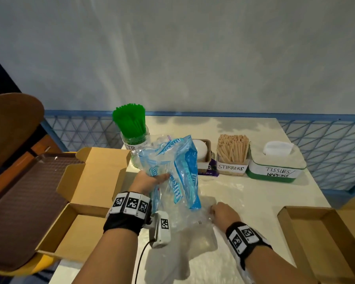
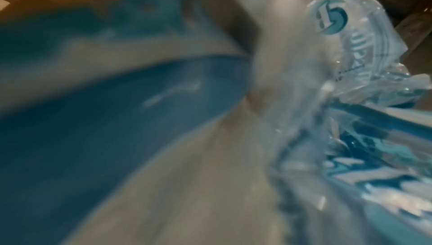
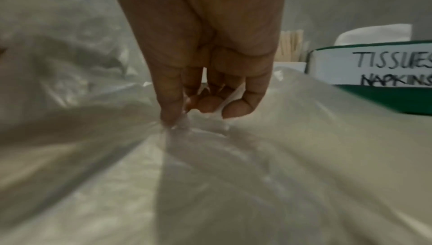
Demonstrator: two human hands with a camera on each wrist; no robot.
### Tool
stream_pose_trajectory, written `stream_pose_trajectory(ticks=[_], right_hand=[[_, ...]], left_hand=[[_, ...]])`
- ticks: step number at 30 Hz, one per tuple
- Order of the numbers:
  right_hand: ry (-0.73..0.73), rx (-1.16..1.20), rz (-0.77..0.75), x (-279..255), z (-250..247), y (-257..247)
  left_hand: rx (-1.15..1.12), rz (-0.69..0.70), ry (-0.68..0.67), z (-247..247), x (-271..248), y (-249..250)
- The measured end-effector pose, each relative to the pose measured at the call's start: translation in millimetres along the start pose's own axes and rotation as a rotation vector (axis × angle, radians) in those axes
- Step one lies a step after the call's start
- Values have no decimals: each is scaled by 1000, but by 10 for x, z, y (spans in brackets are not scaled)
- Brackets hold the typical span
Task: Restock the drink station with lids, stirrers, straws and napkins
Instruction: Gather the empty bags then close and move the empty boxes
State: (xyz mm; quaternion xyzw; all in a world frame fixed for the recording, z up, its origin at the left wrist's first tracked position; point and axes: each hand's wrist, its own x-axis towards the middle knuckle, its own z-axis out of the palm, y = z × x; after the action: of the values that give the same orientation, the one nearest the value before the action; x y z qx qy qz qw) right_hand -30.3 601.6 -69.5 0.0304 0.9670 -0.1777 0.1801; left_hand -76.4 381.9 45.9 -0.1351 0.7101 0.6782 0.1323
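Observation:
My left hand grips an emptied blue-and-clear plastic wrapper, held upright over the table; the left wrist view is filled by that wrapper, blurred. My right hand pinches a crumpled clear plastic bag lying on the cream table; in the right wrist view its fingertips gather the film. Along the back stand a jar of green straws, a lid box partly hidden by the wrapper, the stirrers box and the tissues/napkins box.
An open cardboard box sits at the table's left edge, beside a brown tray. Another open cardboard box is at the right front. The tissues box stands just right of my right hand.

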Motion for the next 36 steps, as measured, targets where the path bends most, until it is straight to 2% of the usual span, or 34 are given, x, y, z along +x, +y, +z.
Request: stream_pose_trajectory(ticks=[2,6,8,10,13,15,19,21,23,25,26,28,30,31,33,36], right_hand=[[66,111,-7,16,-130,10],[245,600,-85,-5,-613,-98],[224,716,-167,-57,-905,-271],[122,870,-216,-93,-1111,-483],[-47,1142,-232,-208,-1308,-766],[-85,1251,-261,-198,-1334,-890],[94,1329,-338,-59,-1176,-1056],[170,1223,-315,35,-951,-1063],[126,896,-296,82,-598,-1059],[-130,755,-251,99,-177,-1059],[-210,644,-223,148,19,-1073],[-299,371,-241,240,355,-1124],[-288,165,-187,249,532,-1243],[-260,127,-164,242,588,-1272],[-228,248,-89,234,700,-1295],[-124,288,-156,218,733,-1310]], left_hand=[[18,-2,-35,-25,-13,-6],[109,58,-174,-19,-71,7],[118,96,-311,43,-144,28],[108,119,-376,135,-220,51],[121,199,-319,218,-306,88],[86,236,-245,174,-341,126],[14,367,57,-99,-415,175],[-86,408,205,-243,-480,181],[-154,414,283,-370,-542,207],[-177,406,297,-458,-616,258],[-179,398,308,-498,-643,270],[-217,358,358,-586,-668,257],[-231,327,383,-678,-689,239],[-227,317,383,-729,-690,221],[-208,308,380,-828,-687,184],[-211,297,373,-947,-679,135]])
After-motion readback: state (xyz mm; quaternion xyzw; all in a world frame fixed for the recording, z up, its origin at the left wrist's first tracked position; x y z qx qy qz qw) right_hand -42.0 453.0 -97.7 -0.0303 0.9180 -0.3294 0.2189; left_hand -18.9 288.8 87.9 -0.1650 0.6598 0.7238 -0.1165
